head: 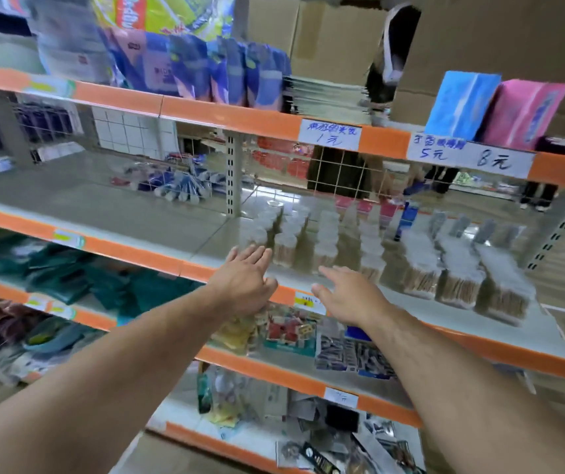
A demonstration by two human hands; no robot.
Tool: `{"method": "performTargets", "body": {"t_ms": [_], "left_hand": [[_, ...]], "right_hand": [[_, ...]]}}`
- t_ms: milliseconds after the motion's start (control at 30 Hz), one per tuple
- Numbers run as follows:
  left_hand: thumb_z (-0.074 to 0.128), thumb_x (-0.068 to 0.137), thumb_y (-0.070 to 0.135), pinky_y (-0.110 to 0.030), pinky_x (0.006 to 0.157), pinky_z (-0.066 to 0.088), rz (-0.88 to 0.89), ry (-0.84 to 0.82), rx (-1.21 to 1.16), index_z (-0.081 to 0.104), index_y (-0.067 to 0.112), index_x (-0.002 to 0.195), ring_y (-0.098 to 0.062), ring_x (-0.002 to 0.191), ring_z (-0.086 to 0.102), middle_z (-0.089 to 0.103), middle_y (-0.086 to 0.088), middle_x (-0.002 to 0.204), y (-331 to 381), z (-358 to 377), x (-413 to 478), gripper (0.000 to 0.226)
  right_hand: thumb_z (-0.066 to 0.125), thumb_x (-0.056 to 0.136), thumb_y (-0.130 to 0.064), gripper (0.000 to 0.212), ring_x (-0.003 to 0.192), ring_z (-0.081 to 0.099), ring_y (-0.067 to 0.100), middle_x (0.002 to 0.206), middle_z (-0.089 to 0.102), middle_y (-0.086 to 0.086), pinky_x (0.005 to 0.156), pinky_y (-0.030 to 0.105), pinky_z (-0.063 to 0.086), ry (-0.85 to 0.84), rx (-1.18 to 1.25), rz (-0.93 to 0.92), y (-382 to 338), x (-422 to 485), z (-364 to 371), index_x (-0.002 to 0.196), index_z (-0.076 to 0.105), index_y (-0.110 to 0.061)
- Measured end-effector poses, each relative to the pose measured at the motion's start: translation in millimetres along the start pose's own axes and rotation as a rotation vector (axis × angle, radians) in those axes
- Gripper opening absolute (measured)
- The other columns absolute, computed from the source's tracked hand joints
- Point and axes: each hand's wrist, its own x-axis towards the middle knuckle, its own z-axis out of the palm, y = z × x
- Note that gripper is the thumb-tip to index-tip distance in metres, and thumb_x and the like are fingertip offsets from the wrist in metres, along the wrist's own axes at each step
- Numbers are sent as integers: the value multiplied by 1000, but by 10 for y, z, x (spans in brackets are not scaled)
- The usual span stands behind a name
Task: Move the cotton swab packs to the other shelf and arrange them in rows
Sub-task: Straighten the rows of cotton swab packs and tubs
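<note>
Several round clear tubs of cotton swabs stand in rows on the right-hand shelf, and rows of bagged cotton swab packs lie to their right. My left hand reaches over the shelf's front edge, fingers straight, just left of the nearest tub and holding nothing. My right hand stretches out beside it with fingers spread, in front of the tubs, also holding nothing. The left-hand shelf on the same level is bare at the front. The picture is blurred.
A wire mesh backs the shelves. Blue and pink packets and tissue packs fill the level above. Green bags and small packaged goods lie on the levels below. Cardboard boxes stand at the top.
</note>
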Motion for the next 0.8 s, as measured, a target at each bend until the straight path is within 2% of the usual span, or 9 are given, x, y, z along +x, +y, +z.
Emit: {"method": "performTargets", "body": {"t_ms": [133,233,333,433,567,633,733,800], "left_hand": [[26,100,45,-41,123,-3,16,-20,29,6,15,158,-16,152,1,5,-2,166,-600,-61,391,69],[25,100,45,-42,123,1,39,-36,46,6,14,158,-17,152,2,6,-2,166,-900,-108,600,69],[25,100,43,-42,123,0,54,-43,43,7,13,158,-18,152,2,8,-4,165,-1095,-127,728,68],[25,101,44,-43,123,1,63,-63,44,10,13,158,-18,152,4,10,-4,165,-1221,-107,833,67],[27,101,40,-40,121,5,58,-64,13,29,13,153,-17,149,15,28,-5,160,-1353,-93,922,58],[29,100,38,-38,119,9,56,-56,-8,40,13,145,-18,145,24,39,-6,152,-1409,-78,958,53],[31,98,37,-37,117,15,42,-56,-47,49,12,136,-19,139,35,48,-7,144,-1475,-44,1004,49],[29,93,39,-37,116,18,36,-58,-58,53,12,131,-19,133,42,54,-7,138,-1504,-30,1028,52]], "right_hand": [[40,100,-53,62,147,24,21,160,26,3,115,36,25,-12,27,64,-448,504,23,154,29,-24],[42,100,-50,59,142,34,24,155,35,4,111,38,33,-14,5,91,-715,795,23,151,35,-20],[45,98,-50,52,126,50,28,141,52,8,98,39,46,-1,-18,123,-900,1062,50,138,51,-17],[49,96,-45,45,117,56,29,129,60,8,92,40,51,23,-69,141,-1034,1259,53,128,59,-14],[57,92,-28,19,87,61,25,102,68,4,69,29,51,30,-200,144,-1186,1508,42,105,68,-20],[58,89,-22,15,81,61,24,98,67,4,69,29,53,29,-210,142,-1246,1639,76,101,67,-20],[59,89,-24,19,91,61,24,102,61,3,79,32,54,9,-184,124,-1325,1794,128,107,62,-18],[59,89,-26,17,93,59,24,97,55,2,80,33,53,-5,-184,118,-1356,1875,148,105,57,-19]]}}
